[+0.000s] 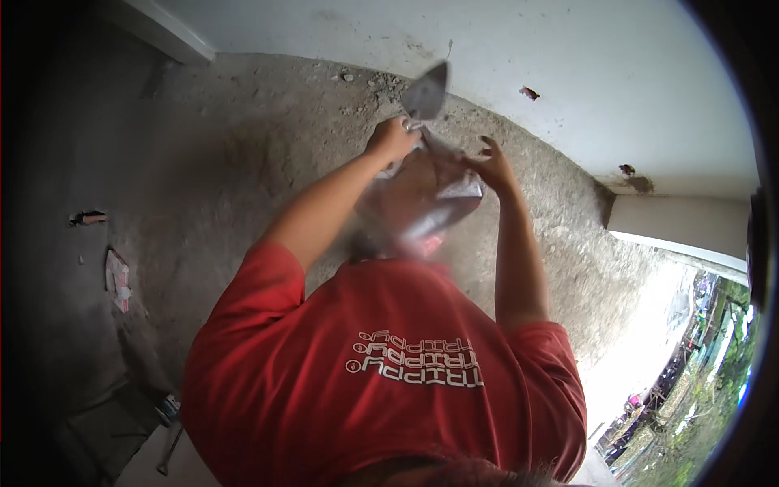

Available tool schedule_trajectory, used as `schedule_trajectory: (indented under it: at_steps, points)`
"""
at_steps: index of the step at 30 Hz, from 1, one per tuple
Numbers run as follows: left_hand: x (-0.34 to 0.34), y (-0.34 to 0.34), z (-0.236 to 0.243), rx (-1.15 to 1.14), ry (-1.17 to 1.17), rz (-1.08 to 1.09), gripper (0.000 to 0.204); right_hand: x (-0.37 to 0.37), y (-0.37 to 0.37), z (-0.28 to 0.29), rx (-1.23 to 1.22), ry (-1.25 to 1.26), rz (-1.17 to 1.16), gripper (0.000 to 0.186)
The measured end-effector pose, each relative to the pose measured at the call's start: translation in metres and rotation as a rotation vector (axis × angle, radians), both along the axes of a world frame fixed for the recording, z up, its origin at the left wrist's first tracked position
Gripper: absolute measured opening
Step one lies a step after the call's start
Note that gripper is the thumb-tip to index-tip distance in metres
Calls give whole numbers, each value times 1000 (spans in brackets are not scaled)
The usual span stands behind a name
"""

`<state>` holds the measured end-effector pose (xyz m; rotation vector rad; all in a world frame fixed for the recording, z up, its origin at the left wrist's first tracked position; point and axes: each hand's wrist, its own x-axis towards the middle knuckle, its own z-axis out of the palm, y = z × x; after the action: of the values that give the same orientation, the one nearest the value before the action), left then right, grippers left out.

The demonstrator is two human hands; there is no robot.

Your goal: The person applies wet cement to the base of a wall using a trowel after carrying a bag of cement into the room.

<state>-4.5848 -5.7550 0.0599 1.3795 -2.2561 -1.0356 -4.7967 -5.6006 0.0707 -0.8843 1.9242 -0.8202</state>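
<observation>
Head view: grey dirt floor (pixel 268 105), white wall (pixel 552 49), left grip (pixel 393 140) clamps dark metal trowel (pixel 427 92), right grip (pixel 494 169), closure unclear, touches brownish plastic bag (pixel 461 191).

Rough grey-brown floor (pixel 560 235) — loose rubble (pixel 385 84) (small lumps) along its far edge
</observation>
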Motion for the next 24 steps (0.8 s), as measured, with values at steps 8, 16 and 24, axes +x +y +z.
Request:
schedule_trajectory:
  at_steps: [8,16,24]
  points:
    - [-31,23,58,927,367,394,23,120,45,-64,-15,582,-422,94]
    - [47,-30,114,743,509,268,17,56,-44,-41,-276,391,-363,28]
    - [91,-136,17,-235,8,172,44,14,-111,-31,-135,657,1,42]
